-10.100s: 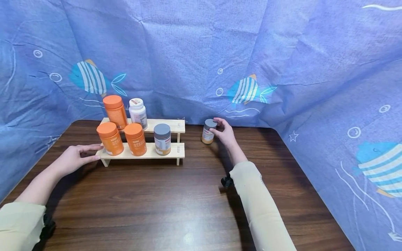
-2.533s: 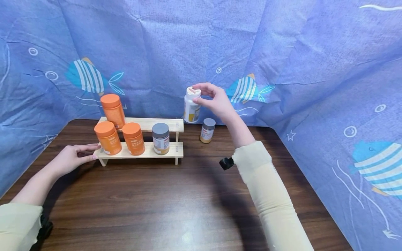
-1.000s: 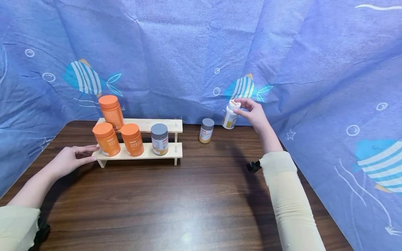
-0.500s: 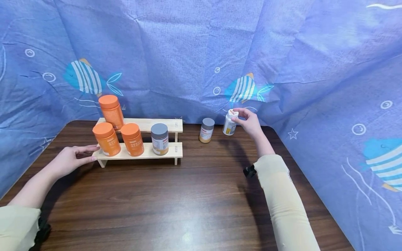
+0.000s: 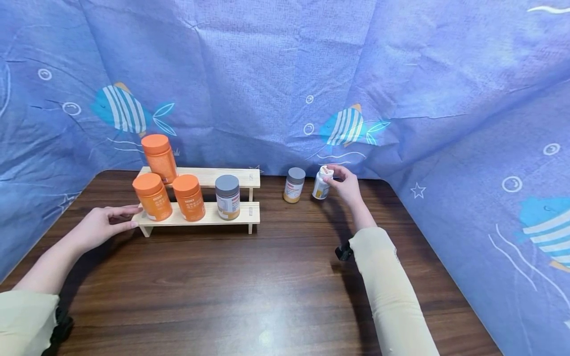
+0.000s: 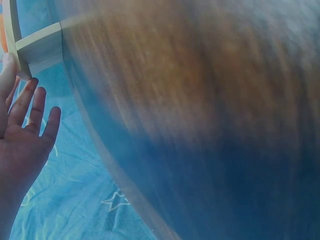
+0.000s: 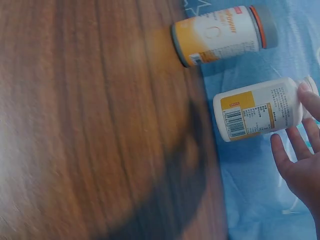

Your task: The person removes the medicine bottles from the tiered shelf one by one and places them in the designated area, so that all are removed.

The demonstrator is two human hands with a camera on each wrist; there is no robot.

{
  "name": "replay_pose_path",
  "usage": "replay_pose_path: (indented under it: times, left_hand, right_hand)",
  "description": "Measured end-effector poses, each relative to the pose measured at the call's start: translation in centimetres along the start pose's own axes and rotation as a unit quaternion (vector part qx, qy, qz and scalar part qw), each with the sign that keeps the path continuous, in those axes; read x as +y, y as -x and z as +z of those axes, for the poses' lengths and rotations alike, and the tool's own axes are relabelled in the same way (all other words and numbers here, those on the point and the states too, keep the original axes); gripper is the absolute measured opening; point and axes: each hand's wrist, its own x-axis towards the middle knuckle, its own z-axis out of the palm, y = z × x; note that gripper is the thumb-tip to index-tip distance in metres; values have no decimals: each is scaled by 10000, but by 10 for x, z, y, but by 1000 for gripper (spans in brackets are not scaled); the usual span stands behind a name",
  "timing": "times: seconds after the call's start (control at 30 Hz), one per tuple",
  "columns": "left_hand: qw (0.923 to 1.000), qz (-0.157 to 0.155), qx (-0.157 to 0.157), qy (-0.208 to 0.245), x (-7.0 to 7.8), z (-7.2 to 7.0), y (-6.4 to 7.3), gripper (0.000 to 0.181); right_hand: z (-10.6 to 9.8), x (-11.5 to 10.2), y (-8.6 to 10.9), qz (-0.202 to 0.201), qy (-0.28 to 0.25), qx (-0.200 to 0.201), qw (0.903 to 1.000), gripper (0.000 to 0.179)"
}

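Observation:
My right hand [image 5: 349,189] pinches a white pill bottle [image 5: 321,184] by its cap, between thumb and fingertips, at the back right of the table. The right wrist view shows the bottle's yellow-and-white label with a barcode [image 7: 234,123]. Just left of it stands a grey-lidded supplement jar [image 5: 294,186]. At the far left, my left hand [image 5: 99,226] holds the end of a two-step wooden display rack [image 5: 251,213], thumb at the front and fingers behind. On the lower step are two orange jars [image 5: 153,198] [image 5: 189,199] and another grey-lidded jar [image 5: 228,199].
A third orange jar [image 5: 160,159] stands at the left of the rack's upper step [image 5: 222,176]. Blue fish-print cloth [image 5: 249,89] hangs behind and along both sides of the dark wood table [image 5: 231,287].
My right hand let go of the grey-lidded jar, lifted the white pill bottle off the upper step, carried it right and lowered it beside that jar. The left hand has stayed at the rack.

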Motion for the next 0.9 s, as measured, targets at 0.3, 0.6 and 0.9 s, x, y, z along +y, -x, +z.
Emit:
replay_pose_path:
  times: [0.3, 0.6, 0.9]
  left_hand:
    - [10000, 11, 20, -80, -2, 1, 0, 47]
    - [10000, -2, 43, -33, -3, 1, 0, 46]
    - [10000, -50, -10, -57, -1, 0, 1, 47]
  right_hand:
    - [15, 39, -7, 229, -231, 160, 9993, 42]
    - [21, 47, -7, 239, -234, 251, 9991, 42]
    - [20, 50, -7, 184, -324, 212, 9991, 42]
